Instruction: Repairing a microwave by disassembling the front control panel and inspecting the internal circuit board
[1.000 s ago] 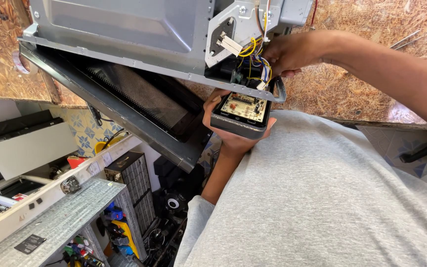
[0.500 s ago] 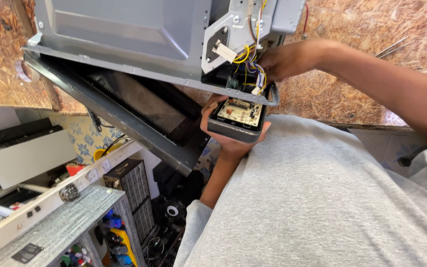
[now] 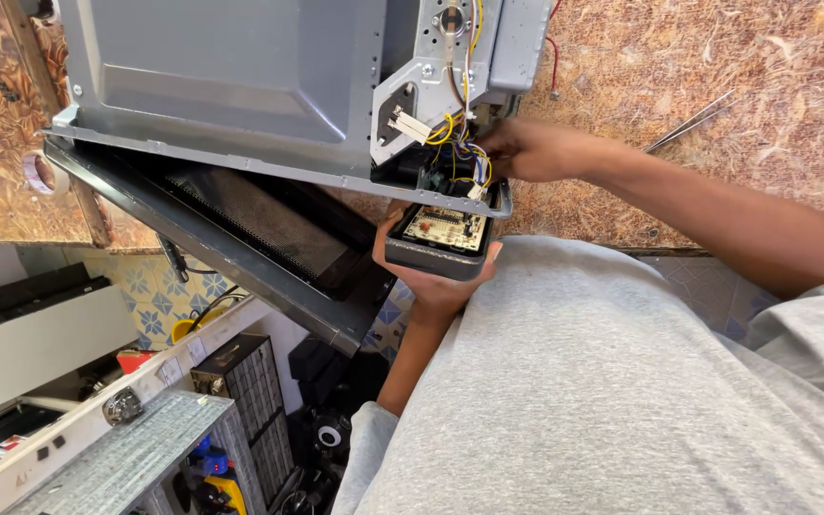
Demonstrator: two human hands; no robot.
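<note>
Grey metal microwave chassis point(image 3: 231, 86) upper left of frame, tipped on chipboard bench point(image 3: 717, 105); dark door point(image 3: 240, 229) hangs open below it. Tape roll point(image 3: 38, 172) at left edge. Control panel point(image 3: 442, 243) with exposed circuit board at frame centre, cupped from beneath by left hand point(image 3: 431, 281), fingers wrapped round its edges. Right hand point(image 3: 526, 150) reaches into yellow-blue wiring point(image 3: 460, 153) just above panel; fingers hidden, grip cannot be told. Tweezers point(image 3: 689, 122) upper right.
</note>
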